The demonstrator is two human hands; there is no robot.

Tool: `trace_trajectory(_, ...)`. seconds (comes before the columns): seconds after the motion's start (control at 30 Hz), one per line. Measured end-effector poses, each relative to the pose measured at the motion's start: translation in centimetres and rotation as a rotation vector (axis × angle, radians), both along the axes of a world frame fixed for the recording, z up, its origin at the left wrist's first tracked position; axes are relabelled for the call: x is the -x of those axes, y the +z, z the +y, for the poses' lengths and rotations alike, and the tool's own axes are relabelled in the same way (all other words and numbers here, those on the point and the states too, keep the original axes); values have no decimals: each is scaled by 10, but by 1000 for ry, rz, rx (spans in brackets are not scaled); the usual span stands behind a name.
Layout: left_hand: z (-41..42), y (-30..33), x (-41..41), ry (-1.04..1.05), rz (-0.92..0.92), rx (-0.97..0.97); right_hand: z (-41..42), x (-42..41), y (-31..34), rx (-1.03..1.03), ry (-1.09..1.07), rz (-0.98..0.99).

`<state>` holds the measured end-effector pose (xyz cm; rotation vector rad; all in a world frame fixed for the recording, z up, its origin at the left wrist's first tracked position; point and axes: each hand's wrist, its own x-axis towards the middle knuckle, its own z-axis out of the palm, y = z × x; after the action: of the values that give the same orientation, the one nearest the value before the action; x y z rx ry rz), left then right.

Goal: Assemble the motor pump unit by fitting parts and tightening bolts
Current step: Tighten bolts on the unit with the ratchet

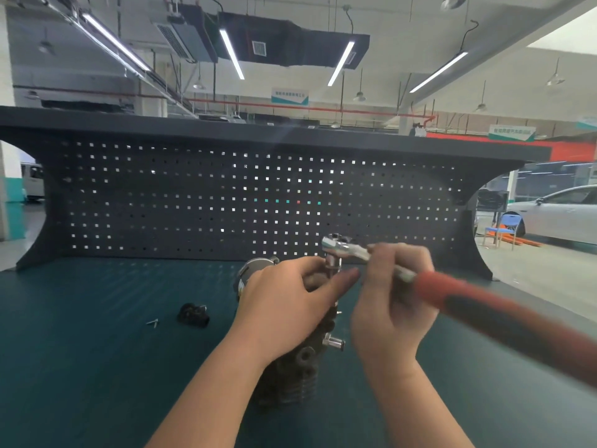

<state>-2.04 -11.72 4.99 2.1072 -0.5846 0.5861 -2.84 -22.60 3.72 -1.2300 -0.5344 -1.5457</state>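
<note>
Motor pump unit (300, 360) stands on the green bench (97, 367); our left hand (284, 302) steadies it, our right hand (392, 305) grips the ratchet wrench (355, 252). We judge bolt tightening; next, swing the handle.

Left hand (284, 299) curled in a grip, right hand (392, 305) likewise.

Two bare arms reach up from the bottom edge. The left hand (284, 302) and the right hand (392, 305) wear no gloves. No rings show on the fingers. Below each hand the wrist has no watch or band. No sleeve shows below the hands; both forearms are uncovered.
</note>
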Motion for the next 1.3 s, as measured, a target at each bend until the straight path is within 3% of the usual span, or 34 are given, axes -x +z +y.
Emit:
trace_trajectory(0.1,0,2,3,24,-25,-9,5,0,-5,238,-256,-82)
trace_trajectory(0.17,1,2,2,30,-30,-20,2,-1,-4,236,-279,-56)
trace_trajectory(0.23,1,1,-1,17,-31,-38,1,0,1,154,-73,75)
trace_trajectory(0.37,2,-1,-2,2,-4,-35,-2,0,3,-257,258,62)
trace_trajectory(0.5,1,0,0,16,-22,-49,-14,-5,12,-599,782,236)
trace_trajectory(0.53,1,0,-1,22,-34,-46,-16,-5,13,-581,746,236)
trace_trajectory(0.7,-1,2,1,35,-48,-21,6,5,5,2,-89,53)
trace_trajectory(0.77,-1,8,5,75,-49,-105,13,3,-2,205,-215,-9)
trace_trajectory(0.83,-1,13,10,110,-81,-189,17,2,-8,271,-180,-62)
trace_trajectory(0.9,1,11,7,74,-68,-192,18,3,-5,171,-89,-16)
trace_trajectory(0.97,1,5,4,26,-35,-77,16,3,-3,37,61,-28)
trace_trajectory(1.17,0,0,0,-6,-53,-16,-11,-9,9,-622,552,222)
trace_trajectory(1.23,-2,0,-1,10,-77,-26,-13,-11,8,-662,563,170)
trace_trajectory(1.3,-4,2,3,29,-87,-12,-6,-2,9,-499,295,90)
